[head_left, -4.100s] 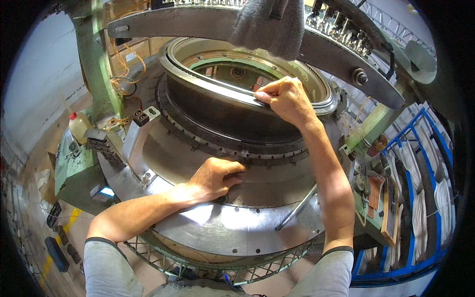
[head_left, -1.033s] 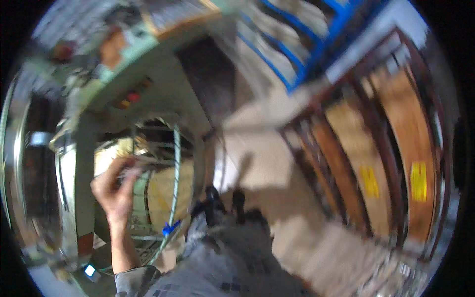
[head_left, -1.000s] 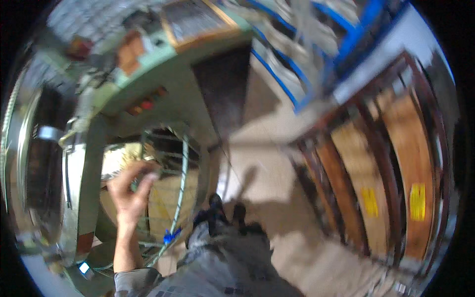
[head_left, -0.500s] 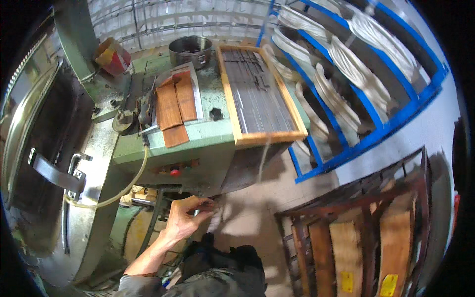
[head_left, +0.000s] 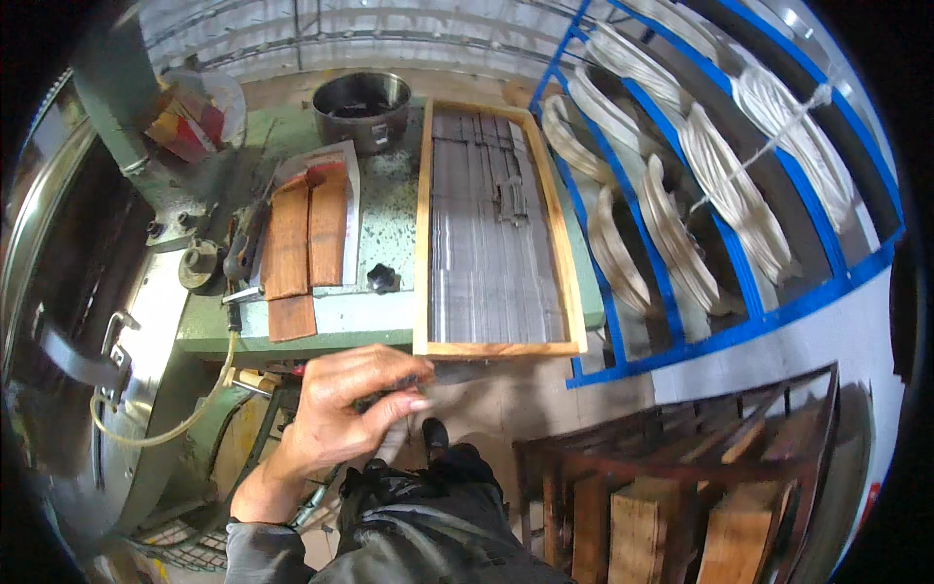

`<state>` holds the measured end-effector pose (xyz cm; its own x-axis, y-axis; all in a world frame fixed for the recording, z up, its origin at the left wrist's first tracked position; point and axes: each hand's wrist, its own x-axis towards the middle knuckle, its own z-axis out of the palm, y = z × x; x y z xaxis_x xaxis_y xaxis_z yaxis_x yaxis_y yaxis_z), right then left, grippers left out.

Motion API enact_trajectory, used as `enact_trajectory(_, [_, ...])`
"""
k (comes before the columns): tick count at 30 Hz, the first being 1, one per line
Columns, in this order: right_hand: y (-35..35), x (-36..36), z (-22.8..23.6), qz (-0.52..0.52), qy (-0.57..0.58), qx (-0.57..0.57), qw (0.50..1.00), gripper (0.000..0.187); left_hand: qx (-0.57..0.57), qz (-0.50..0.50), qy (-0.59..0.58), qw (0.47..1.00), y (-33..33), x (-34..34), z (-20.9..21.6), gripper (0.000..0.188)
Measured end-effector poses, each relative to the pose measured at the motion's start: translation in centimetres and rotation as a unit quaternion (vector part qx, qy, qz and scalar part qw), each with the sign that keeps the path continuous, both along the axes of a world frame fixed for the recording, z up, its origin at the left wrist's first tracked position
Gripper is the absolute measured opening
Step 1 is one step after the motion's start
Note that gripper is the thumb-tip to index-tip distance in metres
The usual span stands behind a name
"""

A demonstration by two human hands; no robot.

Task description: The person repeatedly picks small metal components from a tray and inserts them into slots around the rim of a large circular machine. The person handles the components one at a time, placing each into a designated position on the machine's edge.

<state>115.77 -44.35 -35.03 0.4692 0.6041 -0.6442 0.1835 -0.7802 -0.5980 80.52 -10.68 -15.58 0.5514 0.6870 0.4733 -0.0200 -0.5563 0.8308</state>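
Note:
My left hand is in front of the machine table, just short of the wooden-framed tray. Its fingers curl toward the thumb in a pinch; a small dark patch shows between them, too unclear to name. Long thin grey strips lie side by side in the tray, with a few short dark pieces on top. My right hand is out of view.
On the green table are brown wood pieces on paper, a metal pot and a black knob. A blue rack of white coiled bundles stands right. Below it, a dark metal frame holds boards.
My view has come closer to the tray, which now appears larger and straighter. The left hand has risen toward the table edge, its fingers still pinched.

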Motion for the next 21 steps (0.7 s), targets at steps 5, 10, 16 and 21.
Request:
enact_trajectory(5, [1.9, 7.3, -0.1, 0.096, -0.016, -0.034, 0.995, 0.031, 0.071, 0.058, 0.067, 0.994, 3.9, 4.0, 4.7, 0.028])
enact_trajectory(10, [9.8, 13.9, 5.3, 0.377, -0.14, -0.251, 0.88, 0.03, 0.106, 0.101, 0.126, 0.981, 11.9, 10.3, 5.5, 0.036])
enact_trajectory(16, [22.8, 12.7, 7.9, 0.429, -0.004, 0.292, 0.855, 0.02, 0.139, 0.085, 0.249, 0.955, 17.2, 16.6, 6.3, 0.041])
enact_trajectory(21, [18.2, 12.4, 0.6, 0.241, 0.11, 0.152, 0.952, 0.03, 0.141, 0.078, 0.287, 0.944, 15.9, 17.6, 6.6, 0.044])
